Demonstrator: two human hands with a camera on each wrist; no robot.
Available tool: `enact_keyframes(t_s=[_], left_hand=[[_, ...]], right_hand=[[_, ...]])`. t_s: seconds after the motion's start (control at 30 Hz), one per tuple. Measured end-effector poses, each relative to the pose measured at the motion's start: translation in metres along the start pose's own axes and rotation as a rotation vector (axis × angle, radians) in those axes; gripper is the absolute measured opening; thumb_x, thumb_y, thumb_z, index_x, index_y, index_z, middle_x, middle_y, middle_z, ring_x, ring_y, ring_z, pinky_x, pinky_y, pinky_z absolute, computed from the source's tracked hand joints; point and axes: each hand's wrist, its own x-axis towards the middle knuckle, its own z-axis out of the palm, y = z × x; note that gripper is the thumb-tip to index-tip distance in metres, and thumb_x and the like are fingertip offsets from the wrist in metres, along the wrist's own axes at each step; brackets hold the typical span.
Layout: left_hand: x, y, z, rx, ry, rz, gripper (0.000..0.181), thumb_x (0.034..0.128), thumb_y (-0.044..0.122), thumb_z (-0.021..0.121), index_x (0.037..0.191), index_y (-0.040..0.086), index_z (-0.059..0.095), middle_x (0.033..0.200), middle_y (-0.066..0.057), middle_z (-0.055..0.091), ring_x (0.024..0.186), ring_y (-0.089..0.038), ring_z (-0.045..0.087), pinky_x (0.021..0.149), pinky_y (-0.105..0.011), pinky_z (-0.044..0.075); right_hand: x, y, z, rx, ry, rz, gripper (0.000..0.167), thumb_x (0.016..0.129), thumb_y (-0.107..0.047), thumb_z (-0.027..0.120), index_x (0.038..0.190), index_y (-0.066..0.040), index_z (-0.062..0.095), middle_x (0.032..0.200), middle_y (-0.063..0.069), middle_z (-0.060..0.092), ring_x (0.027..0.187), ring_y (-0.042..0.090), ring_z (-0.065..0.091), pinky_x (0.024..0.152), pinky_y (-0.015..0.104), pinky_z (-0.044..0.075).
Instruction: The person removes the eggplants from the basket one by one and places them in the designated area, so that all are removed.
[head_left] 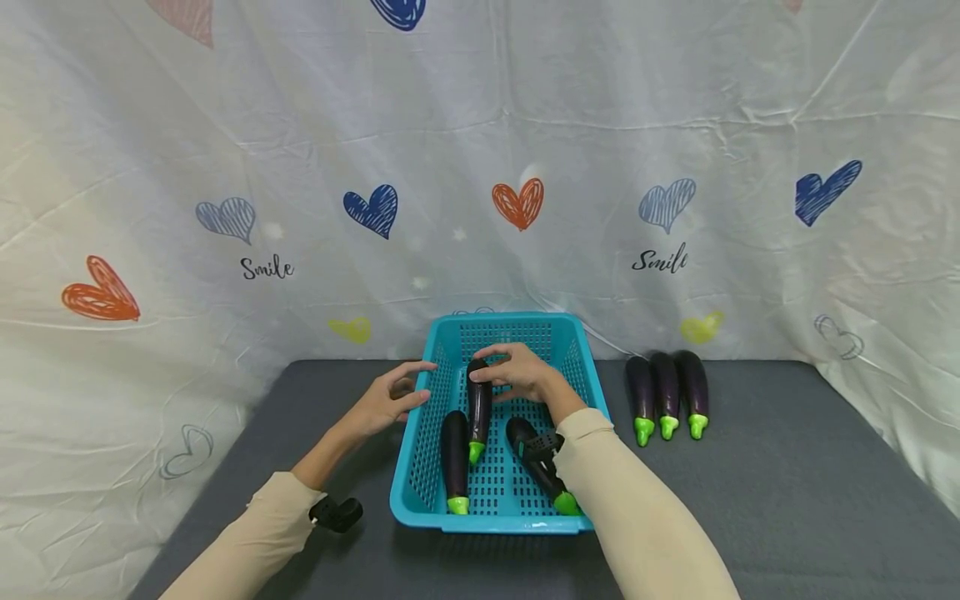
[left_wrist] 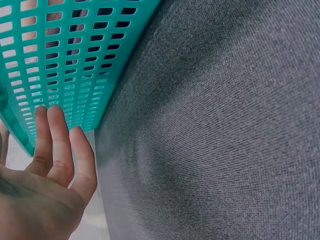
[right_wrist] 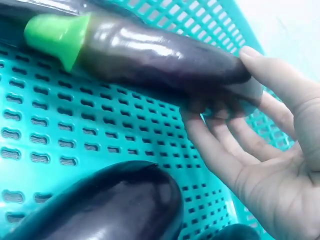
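My right hand [head_left: 521,375] is inside the blue plastic basket [head_left: 491,525], holding the rounded end of a dark purple eggplant [head_left: 480,408] between thumb and fingers. Its green stem end points toward me, as the right wrist view shows up close. Left of it lies another eggplant [head_left: 454,458]. A further eggplant [head_left: 531,446] slants at the basket's right, partly covered by my right wrist; a dark end [right_wrist: 237,232] shows beyond it. My left hand [head_left: 386,404] is at the basket's left side, fingers loosely extended by the perforated wall [left_wrist: 75,55]; contact is hard to tell.
To the right of the basket, three eggplants [head_left: 666,396] lie side by side on the dark grey cloth surface [head_left: 787,500], stems toward me. A white curtain [head_left: 442,100] with printed hearts hangs behind the basket.
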Motion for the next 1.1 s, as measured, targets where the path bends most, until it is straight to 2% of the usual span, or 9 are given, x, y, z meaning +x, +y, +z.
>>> enact_keyframes(t_s=[0.17, 0.33, 0.53, 0.6, 0.8, 0.93, 1.1], left_hand=[[0.0, 0.0, 0.001, -0.003, -0.005, 0.002, 0.051, 0.1057, 0.023, 0.06, 0.153, 0.014, 0.046, 0.11, -0.02, 0.058, 0.092, -0.03, 0.057, 0.082, -0.051, 0.055], [-0.001, -0.002, 0.0, -0.009, -0.005, -0.004, 0.051, 0.1057, 0.023, 0.06, 0.154, 0.014, 0.045, 0.113, -0.019, 0.059, 0.095, -0.031, 0.058, 0.084, -0.052, 0.054], [-0.001, -0.001, 0.001, -0.011, 0.002, -0.008, 0.051, 0.1058, 0.024, 0.06, 0.154, 0.015, 0.045, 0.138, -0.022, 0.052, 0.109, -0.035, 0.059, 0.086, -0.054, 0.054], [-0.001, -0.001, 0.001, -0.012, 0.005, -0.008, 0.05, 0.1059, 0.024, 0.06, 0.153, 0.015, 0.046, 0.141, -0.023, 0.051, 0.111, -0.036, 0.058, 0.087, -0.054, 0.054], [0.0, -0.001, 0.001, -0.015, 0.006, -0.019, 0.051, 0.1059, 0.024, 0.06, 0.154, 0.015, 0.046, 0.135, -0.022, 0.054, 0.109, -0.034, 0.059, 0.086, -0.054, 0.054], [0.0, -0.001, 0.001, -0.01, 0.006, -0.02, 0.051, 0.1058, 0.025, 0.06, 0.154, 0.016, 0.046, 0.135, -0.022, 0.054, 0.108, -0.033, 0.059, 0.086, -0.053, 0.054], [-0.001, 0.0, 0.0, -0.002, 0.009, -0.016, 0.05, 0.1062, 0.025, 0.06, 0.153, 0.017, 0.046, 0.134, -0.02, 0.055, 0.105, -0.032, 0.058, 0.086, -0.053, 0.054]], right_hand=[[-0.003, -0.009, 0.001, 0.002, -0.018, 0.009, 0.061, 0.095, -0.009, 0.075, 0.149, -0.003, 0.049, 0.13, 0.021, 0.059, 0.114, 0.044, 0.061, 0.083, 0.054, 0.056], [-0.005, -0.017, 0.003, -0.003, -0.025, -0.034, 0.059, 0.095, -0.01, 0.075, 0.149, -0.003, 0.049, 0.131, 0.022, 0.058, 0.11, 0.046, 0.063, 0.083, 0.055, 0.056], [-0.005, -0.028, 0.002, -0.017, -0.026, -0.097, 0.063, 0.093, -0.006, 0.076, 0.15, -0.004, 0.049, 0.133, 0.025, 0.054, 0.108, 0.04, 0.064, 0.088, 0.058, 0.053], [-0.006, -0.032, 0.001, -0.019, -0.039, -0.112, 0.066, 0.092, -0.004, 0.077, 0.151, -0.005, 0.048, 0.134, 0.025, 0.052, 0.109, 0.038, 0.064, 0.09, 0.058, 0.052], [-0.008, -0.045, -0.001, 0.009, -0.064, -0.129, 0.071, 0.091, 0.0, 0.077, 0.154, -0.007, 0.045, 0.141, 0.026, 0.046, 0.113, 0.038, 0.063, 0.097, 0.058, 0.048], [-0.012, -0.054, -0.003, 0.043, -0.056, -0.129, 0.072, 0.091, 0.002, 0.076, 0.154, -0.01, 0.045, 0.147, 0.024, 0.04, 0.116, 0.039, 0.061, 0.094, 0.058, 0.049], [-0.016, -0.062, -0.006, 0.089, -0.074, -0.148, 0.072, 0.093, 0.004, 0.072, 0.156, -0.01, 0.041, 0.145, 0.025, 0.043, 0.118, 0.043, 0.058, 0.09, 0.061, 0.051]])
